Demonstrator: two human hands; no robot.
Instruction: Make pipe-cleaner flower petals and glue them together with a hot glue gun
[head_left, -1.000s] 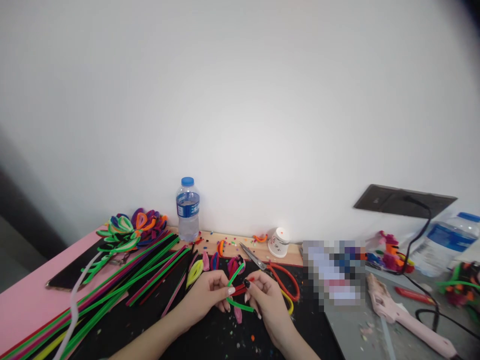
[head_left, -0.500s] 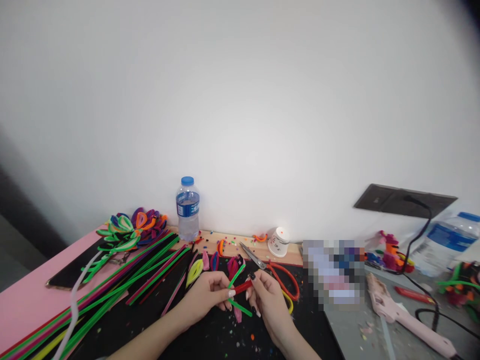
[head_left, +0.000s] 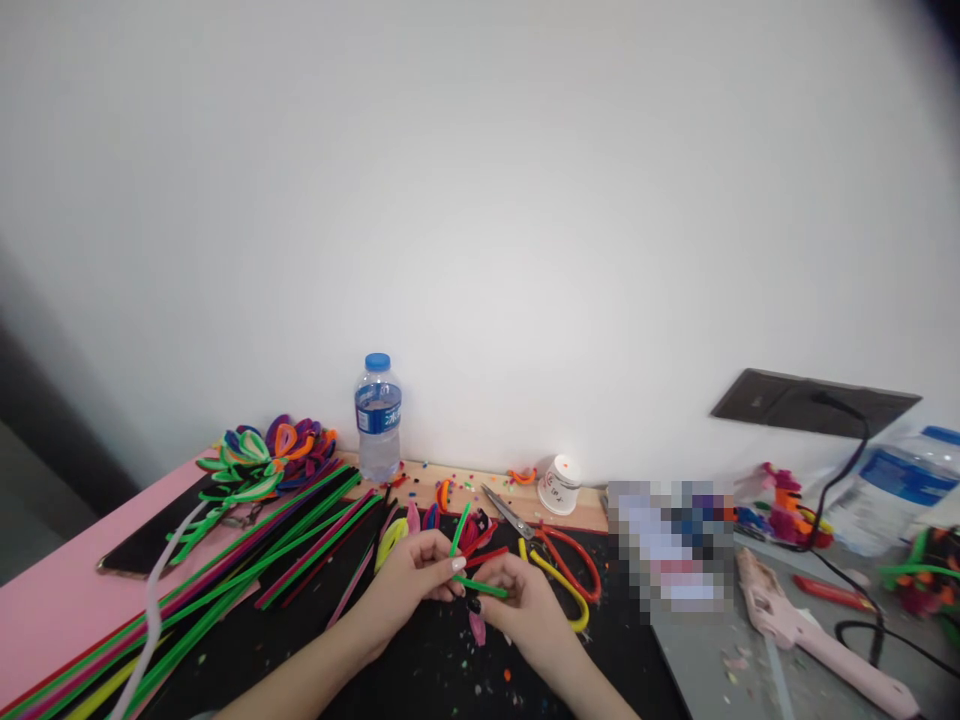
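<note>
My left hand (head_left: pixel 411 578) and my right hand (head_left: pixel 521 605) meet over a black mat (head_left: pixel 390 670) near the table's front. Both pinch a green pipe cleaner (head_left: pixel 480 587), bent so one end sticks up past my left fingertips. A short red pipe cleaner (head_left: pixel 486 557) lies across it just behind the fingers; I cannot tell which hand holds it. A pink piece (head_left: pixel 477 627) lies on the mat under my hands. Scissors (head_left: pixel 551 545) with orange-red handles lie just behind my right hand.
Long green, pink and red pipe cleaners (head_left: pixel 247 570) fan out at the left, with looped petal shapes (head_left: pixel 266 455) behind them. A water bottle (head_left: pixel 378 418) and small white cup (head_left: pixel 558 485) stand by the wall. A pink glue gun (head_left: pixel 806 630) and black cable (head_left: pixel 885 640) lie right.
My right hand has dropped lower and turned palm-down over the green pipe cleaner. The green piece's free end now points upward, and the red piece has shifted behind the fingers.
</note>
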